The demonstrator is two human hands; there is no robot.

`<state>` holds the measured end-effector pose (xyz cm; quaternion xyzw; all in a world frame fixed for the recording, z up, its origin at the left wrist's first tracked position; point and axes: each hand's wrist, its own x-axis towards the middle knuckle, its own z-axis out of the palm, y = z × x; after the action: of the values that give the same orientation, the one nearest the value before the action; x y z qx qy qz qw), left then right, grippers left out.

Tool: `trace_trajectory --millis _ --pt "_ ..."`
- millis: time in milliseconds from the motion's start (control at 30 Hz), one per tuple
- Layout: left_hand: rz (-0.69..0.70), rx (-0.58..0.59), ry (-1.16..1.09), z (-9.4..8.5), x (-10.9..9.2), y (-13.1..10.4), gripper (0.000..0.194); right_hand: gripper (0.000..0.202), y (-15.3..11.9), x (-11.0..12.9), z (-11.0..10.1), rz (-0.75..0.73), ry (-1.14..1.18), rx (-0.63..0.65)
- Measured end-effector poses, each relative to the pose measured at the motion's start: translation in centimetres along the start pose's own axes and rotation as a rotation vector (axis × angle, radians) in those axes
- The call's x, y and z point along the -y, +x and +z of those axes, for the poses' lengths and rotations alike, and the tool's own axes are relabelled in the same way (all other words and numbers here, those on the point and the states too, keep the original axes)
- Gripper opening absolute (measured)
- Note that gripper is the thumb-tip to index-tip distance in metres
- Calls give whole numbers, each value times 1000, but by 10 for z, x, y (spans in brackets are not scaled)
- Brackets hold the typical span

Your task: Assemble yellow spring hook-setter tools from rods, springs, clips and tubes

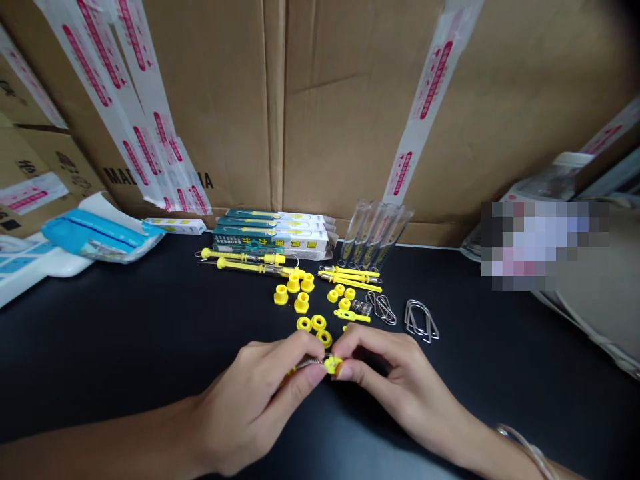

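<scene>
Near the front of the black table, my left hand (255,387) pinches a metal coil spring (310,362) between thumb and forefinger. At the spring's right end is a small yellow plastic piece (332,365), pinched by the thumb and forefinger of my right hand (400,373). My fingers hide part of both, so how they join is unclear. Just beyond my fingertips lie three yellow rings (319,323). Past them stand several yellow flanged caps (281,295) and several smaller yellow caps (345,304). A flat yellow part (353,316) lies above my right hand.
Yellow spring scales (240,265), yellow rods (350,279), small springs (361,307) and bent wire hooks (421,320) lie farther back. Behind them are boxes (270,233), clear tubes (375,233) and a cardboard wall (340,133). A blue packet (100,233) lies left; a plastic bottle (565,177) stands right.
</scene>
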<state>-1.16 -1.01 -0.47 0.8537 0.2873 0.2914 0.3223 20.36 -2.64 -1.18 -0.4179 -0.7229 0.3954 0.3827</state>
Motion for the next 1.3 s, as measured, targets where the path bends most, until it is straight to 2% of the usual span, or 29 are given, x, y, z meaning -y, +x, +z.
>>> trace_trajectory --millis 133,233,300,400,467,600,767,867,967,1133,1200,1300 --pt "6 27 1 -1 -1 0 18 26 4 1 -2 22 116 79" --pt "-2 32 -2 -2 -1 0 20 26 4 2 -2 -9 96 76" --pt "2 32 3 -2 -2 0 18 19 4 1 -3 -109 -6 22" --pt "7 27 8 -2 -1 -1 15 7 2 -2 -5 -370 -207 -63" --pt "-6 14 10 -1 0 -1 15 7 0 -5 -5 -483 -299 -103" --pt "-41 -4 30 1 2 -2 19 11 -3 -11 -1 -523 -442 -179" --pt "-58 -17 64 3 4 -2 15 12 -7 -17 3 -586 -635 -176" --pt "-42 -35 86 6 5 -4 14 11 -10 -15 4 -461 -542 -129" --pt "12 -31 129 7 7 -6 15 23 -11 -8 6 -289 -402 -69" --pt "-2 5 136 5 7 -6 18 20 -11 9 13 -136 -137 5" --pt "2 20 131 4 7 -6 18 26 -12 13 15 7 0 30" --pt "39 28 139 3 6 -5 17 38 -15 14 16 227 273 138"
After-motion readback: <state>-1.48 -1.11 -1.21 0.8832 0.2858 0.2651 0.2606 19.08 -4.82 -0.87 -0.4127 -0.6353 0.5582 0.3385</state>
